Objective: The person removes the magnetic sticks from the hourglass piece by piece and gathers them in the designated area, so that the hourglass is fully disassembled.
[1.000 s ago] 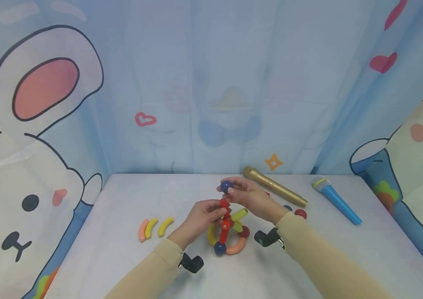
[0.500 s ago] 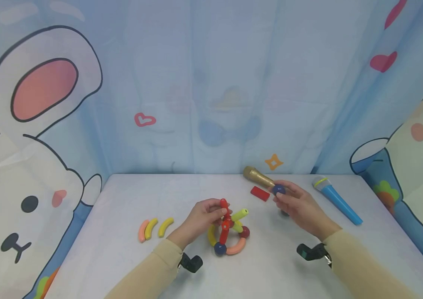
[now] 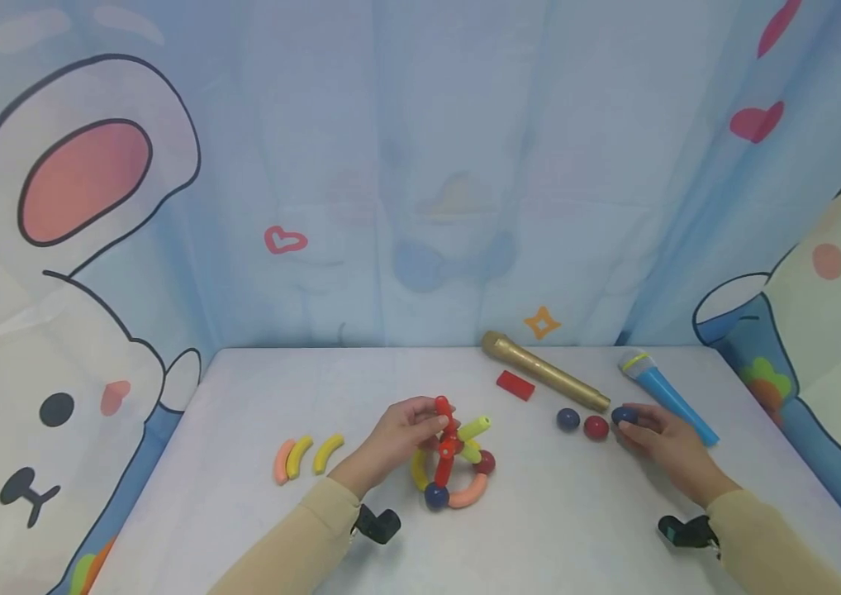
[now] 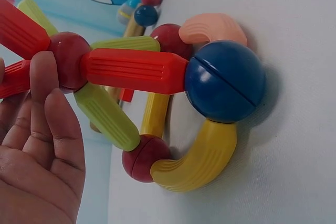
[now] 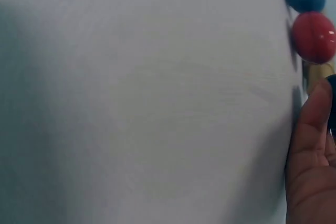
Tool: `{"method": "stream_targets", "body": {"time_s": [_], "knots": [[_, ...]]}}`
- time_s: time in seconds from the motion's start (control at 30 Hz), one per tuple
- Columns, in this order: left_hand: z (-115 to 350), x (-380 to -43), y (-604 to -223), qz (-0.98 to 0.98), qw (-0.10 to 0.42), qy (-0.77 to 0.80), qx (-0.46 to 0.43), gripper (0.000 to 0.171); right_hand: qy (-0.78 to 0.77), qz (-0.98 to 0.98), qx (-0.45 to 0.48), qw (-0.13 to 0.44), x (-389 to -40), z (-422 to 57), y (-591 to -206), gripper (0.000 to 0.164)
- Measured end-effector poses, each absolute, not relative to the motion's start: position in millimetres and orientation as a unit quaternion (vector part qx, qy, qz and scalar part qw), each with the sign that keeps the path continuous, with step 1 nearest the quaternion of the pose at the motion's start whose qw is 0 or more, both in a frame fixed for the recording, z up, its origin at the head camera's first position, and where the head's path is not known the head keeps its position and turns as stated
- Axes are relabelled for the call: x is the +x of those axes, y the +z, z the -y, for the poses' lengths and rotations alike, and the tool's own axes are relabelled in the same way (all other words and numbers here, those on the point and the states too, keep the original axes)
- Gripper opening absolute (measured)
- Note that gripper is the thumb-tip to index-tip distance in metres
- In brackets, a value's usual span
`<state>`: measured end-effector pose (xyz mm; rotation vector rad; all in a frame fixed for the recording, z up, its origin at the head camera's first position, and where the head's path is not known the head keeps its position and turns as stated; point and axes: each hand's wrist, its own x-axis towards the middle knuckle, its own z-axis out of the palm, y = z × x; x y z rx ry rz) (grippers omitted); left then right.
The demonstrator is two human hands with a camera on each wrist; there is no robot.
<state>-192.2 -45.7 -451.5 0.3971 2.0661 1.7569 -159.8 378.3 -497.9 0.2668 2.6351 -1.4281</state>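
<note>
Across the back hangs a pale blue curtain printed with cartoon animals, and before it stretches a white table. Near its far edge a gold microphone lies aslant, with a blue microphone off to its right. Mid-table stands the built frame, a ring of curved rods and balls with straight rods rising above; the left hand pinches its upper red rod. From the left wrist I can see a lower red ball joining green and yellow pieces, out of sight in the head view. Well to the left lie a loose pink rod and two yellow rods; beyond the frame, a red block. Smallest, a blue ball sits near a red ball, and beside them the right hand holds another blue ball, which the right wrist view shows only as a dark sliver behind the thumb; whether it touches the table I cannot tell.
</note>
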Motion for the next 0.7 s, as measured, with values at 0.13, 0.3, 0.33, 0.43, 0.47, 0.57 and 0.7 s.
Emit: {"method": "stream_targets", "body": {"time_s": [0.13, 0.3, 0.33, 0.43, 0.47, 0.57, 0.7], "knots": [[45.2, -192.1, -450.9, -0.738, 0.204, 0.627, 0.144, 0.024, -0.449, -0.885, 0.108, 0.063, -161.5, -378.3, -505.8, 0.081], [45.2, -191.7, -450.1, -0.742, 0.205, 0.621, 0.146, 0.024, -0.408, -0.906, 0.095, 0.058, -164.1, -379.0, -508.5, 0.083], [45.3, -191.7, -450.2, -0.743, 0.206, 0.62, 0.145, 0.024, -0.406, -0.908, 0.092, 0.057, -164.3, -379.0, -508.7, 0.083], [45.5, -191.7, -450.4, -0.742, 0.21, 0.621, 0.142, 0.025, -0.406, -0.908, 0.088, 0.059, -164.5, -379.0, -509.3, 0.083], [45.4, -191.6, -450.5, -0.742, 0.211, 0.621, 0.141, 0.025, -0.409, -0.906, 0.089, 0.061, -164.3, -379.0, -509.5, 0.083], [45.3, -191.2, -451.0, -0.74, 0.216, 0.622, 0.139, 0.025, -0.412, -0.905, 0.092, 0.062, -163.5, -378.8, -510.0, 0.081], [44.9, -190.1, -452.4, -0.736, 0.223, 0.624, 0.14, 0.027, -0.412, -0.904, 0.099, 0.057, -162.7, -377.9, -510.5, 0.078]]}}
